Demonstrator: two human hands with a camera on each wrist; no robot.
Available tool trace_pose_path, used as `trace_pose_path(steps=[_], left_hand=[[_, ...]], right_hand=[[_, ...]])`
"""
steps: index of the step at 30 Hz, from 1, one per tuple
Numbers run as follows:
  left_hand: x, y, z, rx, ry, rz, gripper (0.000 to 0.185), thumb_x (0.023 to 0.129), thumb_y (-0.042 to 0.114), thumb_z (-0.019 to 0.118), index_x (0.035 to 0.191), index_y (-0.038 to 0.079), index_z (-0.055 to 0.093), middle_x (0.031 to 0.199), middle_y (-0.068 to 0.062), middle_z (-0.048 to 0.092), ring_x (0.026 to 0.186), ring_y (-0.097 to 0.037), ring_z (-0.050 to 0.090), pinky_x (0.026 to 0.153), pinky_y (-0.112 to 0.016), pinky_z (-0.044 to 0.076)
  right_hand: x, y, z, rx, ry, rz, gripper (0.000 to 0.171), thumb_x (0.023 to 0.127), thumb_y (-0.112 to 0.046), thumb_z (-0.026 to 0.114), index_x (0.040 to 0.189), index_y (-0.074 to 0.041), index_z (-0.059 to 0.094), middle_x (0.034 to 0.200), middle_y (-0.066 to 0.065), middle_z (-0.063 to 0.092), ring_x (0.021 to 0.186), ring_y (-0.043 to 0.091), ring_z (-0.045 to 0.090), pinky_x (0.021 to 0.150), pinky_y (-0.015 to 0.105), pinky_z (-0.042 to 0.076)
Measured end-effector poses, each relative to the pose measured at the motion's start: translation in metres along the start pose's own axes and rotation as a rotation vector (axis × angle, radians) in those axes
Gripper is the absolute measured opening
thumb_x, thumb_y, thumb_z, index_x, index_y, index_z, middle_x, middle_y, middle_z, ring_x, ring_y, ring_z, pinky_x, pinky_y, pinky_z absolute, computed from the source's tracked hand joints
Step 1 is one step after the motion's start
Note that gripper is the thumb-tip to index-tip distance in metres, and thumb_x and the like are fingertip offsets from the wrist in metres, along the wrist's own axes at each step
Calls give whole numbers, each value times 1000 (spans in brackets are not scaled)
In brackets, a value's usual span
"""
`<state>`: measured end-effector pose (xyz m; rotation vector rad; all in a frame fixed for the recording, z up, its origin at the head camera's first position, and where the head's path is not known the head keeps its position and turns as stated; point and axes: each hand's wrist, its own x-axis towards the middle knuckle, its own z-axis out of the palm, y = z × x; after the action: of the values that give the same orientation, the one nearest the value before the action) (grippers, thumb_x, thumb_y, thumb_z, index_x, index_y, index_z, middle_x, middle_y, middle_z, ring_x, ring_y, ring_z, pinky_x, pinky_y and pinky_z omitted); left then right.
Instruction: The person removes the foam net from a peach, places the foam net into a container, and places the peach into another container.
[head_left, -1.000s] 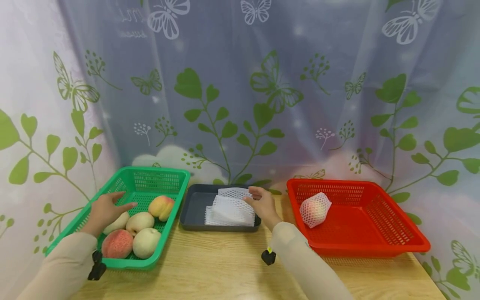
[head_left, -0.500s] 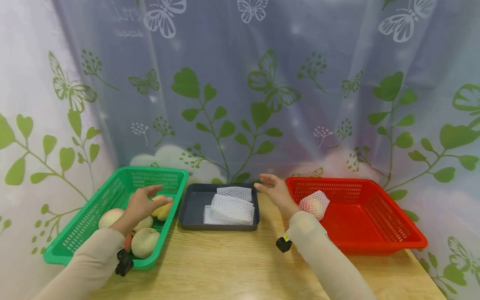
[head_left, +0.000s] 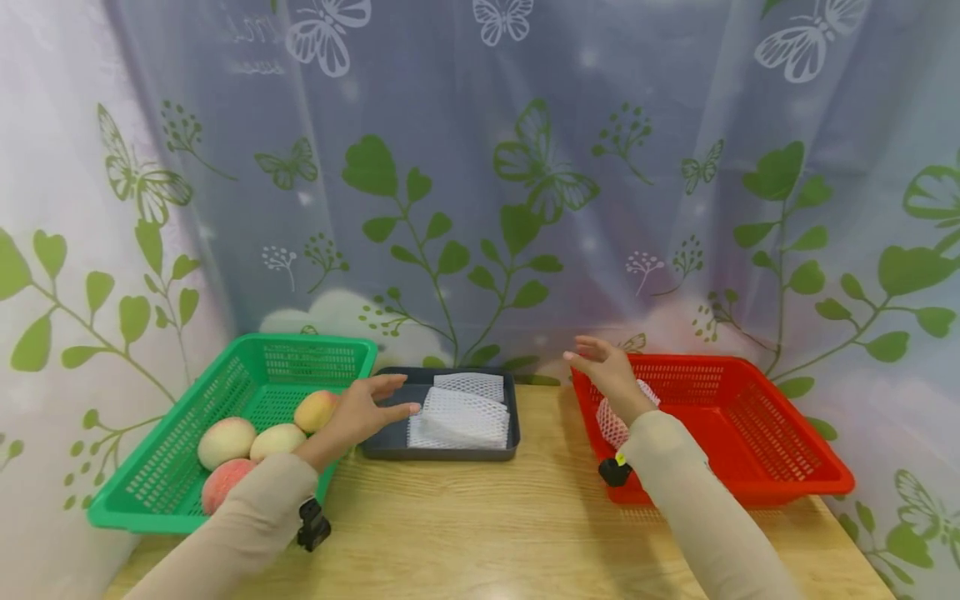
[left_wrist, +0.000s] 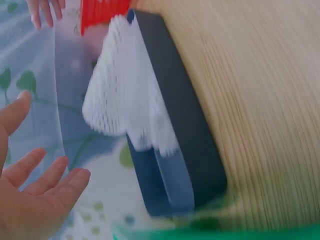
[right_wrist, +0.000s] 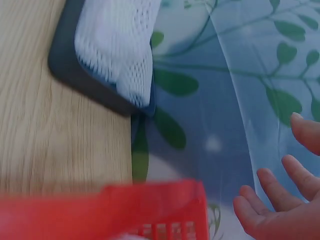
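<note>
My left hand (head_left: 360,417) hovers by the left end of the dark grey tray (head_left: 386,442), fingers loosely extended and holding nothing. White foam fruit nets (head_left: 461,417) lie flat and overlapping in that tray; the left wrist view shows their mesh (left_wrist: 110,85) too. Over the left rim of the red basket (head_left: 738,433), my right hand (head_left: 615,379) is raised with nothing in its fingers. Partly behind it, a peach in a foam net (head_left: 611,425) sits in the basket. Peaches, one of them red (head_left: 223,483), lie in the green basket (head_left: 120,510); my left arm hides some of that basket.
Both baskets and the tray stand on a wooden table (head_left: 480,517), the tray between the baskets. A curtain (head_left: 450,292) printed with leaves and butterflies hangs right behind them.
My left hand has moved right, from above the peaches to the tray's left end. My right hand has moved right, from the nets to the red basket. Peaches and nets look unmoved.
</note>
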<state>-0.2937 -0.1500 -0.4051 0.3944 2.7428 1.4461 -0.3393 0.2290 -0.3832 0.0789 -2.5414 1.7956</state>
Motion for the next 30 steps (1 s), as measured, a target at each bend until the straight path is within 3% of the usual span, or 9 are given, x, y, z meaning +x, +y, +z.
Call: trace_pose_path(steps=[8, 15, 19, 24, 27, 30], left_hand=[[14, 18, 49, -90, -22, 12, 61, 82, 33, 77, 134, 10, 56, 137, -11, 55, 128, -33, 48, 100, -49, 45], [17, 32, 79, -38, -5, 58, 57, 80, 32, 78, 130, 10, 61, 134, -11, 57, 131, -35, 43, 102, -54, 40], [17, 39, 87, -21, 5, 63, 56, 80, 31, 79, 130, 11, 61, 138, -14, 53, 134, -38, 39, 103, -57, 38], [18, 46, 88, 71, 49, 136, 55, 79, 29, 80, 126, 6, 63, 135, -21, 53, 136, -49, 27, 105, -64, 30], [19, 50, 87, 101, 74, 161, 54, 79, 26, 80, 125, 5, 63, 132, -18, 57, 137, -49, 26, 107, -63, 28], [20, 54, 88, 65, 51, 138, 55, 80, 28, 79, 129, 9, 61, 135, -16, 55, 136, -44, 33, 106, -59, 33]], right_hand=[[0, 16, -30, 3, 15, 27, 62, 95, -26, 62, 147, -6, 35, 147, 21, 39, 134, 39, 35, 111, 57, 25], [-2, 27, -51, -46, 53, 84, 63, 95, -29, 60, 148, -6, 34, 149, 22, 35, 137, 41, 30, 111, 59, 23], [-3, 33, -60, -67, 85, 114, 64, 96, -30, 59, 148, -4, 32, 149, 25, 32, 137, 43, 28, 111, 61, 22], [-3, 43, -71, -67, 111, 159, 66, 96, -31, 57, 150, -5, 28, 150, 26, 30, 137, 45, 27, 111, 62, 22], [-4, 47, -75, -59, 130, 173, 67, 97, -31, 57, 150, -4, 28, 150, 27, 31, 137, 44, 28, 111, 59, 24], [-3, 50, -79, -51, 144, 187, 66, 97, -30, 58, 149, -3, 29, 150, 27, 31, 137, 44, 28, 111, 58, 25]])
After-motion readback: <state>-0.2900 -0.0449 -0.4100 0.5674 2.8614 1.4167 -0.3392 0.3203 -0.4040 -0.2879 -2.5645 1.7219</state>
